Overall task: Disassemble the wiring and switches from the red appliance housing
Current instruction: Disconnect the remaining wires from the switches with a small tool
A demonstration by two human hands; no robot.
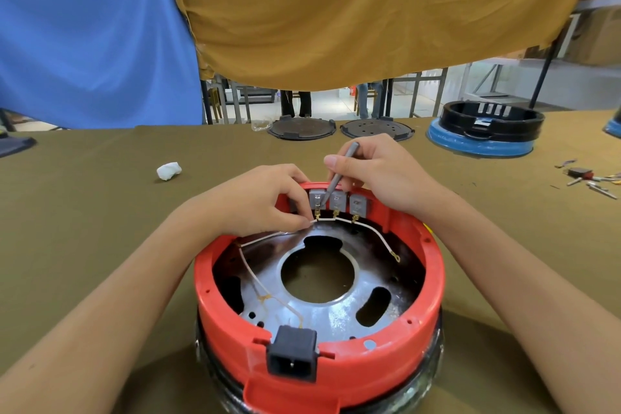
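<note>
Nearest us, black socket [292, 355] sits clipped in the red housing [433, 282] on the table [84, 212]. Inside the housing: metal plate [322, 309], white wire [369, 228] and three grey switches [337, 203] on the far wall. Left hand [258, 202] pinches the wire by the first terminal; right hand [376, 171] is clamped on a grey tool [336, 176], tip at that switch. Risk, I'd say: the tip slips, or a hard tug snaps the terminal.
</note>
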